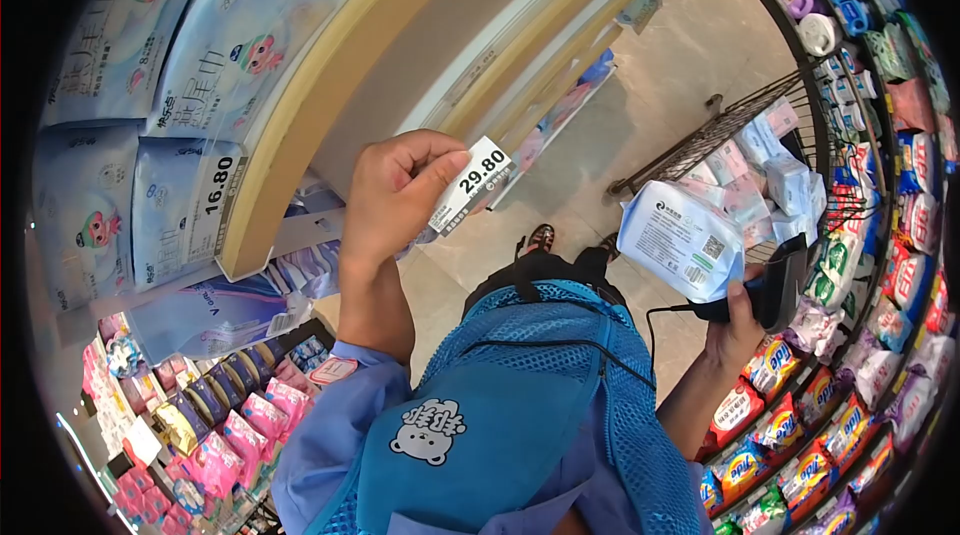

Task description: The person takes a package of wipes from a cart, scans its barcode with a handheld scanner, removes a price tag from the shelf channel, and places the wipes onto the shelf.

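My left hand (395,195), fingers closed, pinches a white price tag (472,185) reading 29.80 by its edge, in front of the shelf. My right hand (738,330) is closed around a pale blue and white plastic packet (683,240) and a black device (775,290). The packet's printed side, with a QR code, faces up, and my thumb lies at its lower corner. A black cable runs from near the device toward my chest. The fingers underneath the device are hidden.
At left, shelves hold pale blue packets (215,45) beside a 16.80 price tag (218,187). A wire cart (690,130) with several packets stands at right, before curved shelves of detergent bags (785,425). A blue mesh vest (470,465) covers my chest.
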`<state>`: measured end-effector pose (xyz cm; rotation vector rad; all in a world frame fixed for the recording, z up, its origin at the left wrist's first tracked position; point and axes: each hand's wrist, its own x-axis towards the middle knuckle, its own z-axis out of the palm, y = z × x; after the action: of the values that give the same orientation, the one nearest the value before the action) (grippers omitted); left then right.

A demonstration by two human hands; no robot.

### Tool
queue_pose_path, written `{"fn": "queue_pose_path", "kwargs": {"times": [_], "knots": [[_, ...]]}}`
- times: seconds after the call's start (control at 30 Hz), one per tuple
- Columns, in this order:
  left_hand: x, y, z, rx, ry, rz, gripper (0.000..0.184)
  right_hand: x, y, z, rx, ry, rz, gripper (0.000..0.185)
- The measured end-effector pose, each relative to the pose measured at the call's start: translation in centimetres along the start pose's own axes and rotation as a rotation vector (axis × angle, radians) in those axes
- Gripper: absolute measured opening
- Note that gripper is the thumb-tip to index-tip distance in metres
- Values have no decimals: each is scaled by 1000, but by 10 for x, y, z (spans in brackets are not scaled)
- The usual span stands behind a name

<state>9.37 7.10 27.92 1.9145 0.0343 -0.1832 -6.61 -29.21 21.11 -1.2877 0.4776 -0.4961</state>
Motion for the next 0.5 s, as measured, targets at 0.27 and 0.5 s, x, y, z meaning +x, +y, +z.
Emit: {"fn": "queue_pose_path", "kwargs": {"times": [0.27, 0.5], "knots": [[11, 18, 9, 30, -167, 12, 12, 1, -6, 1, 71, 10, 31, 44], [13, 25, 14, 29, -206, 7, 11, 3, -5, -1, 58, 8, 11, 47]]}}
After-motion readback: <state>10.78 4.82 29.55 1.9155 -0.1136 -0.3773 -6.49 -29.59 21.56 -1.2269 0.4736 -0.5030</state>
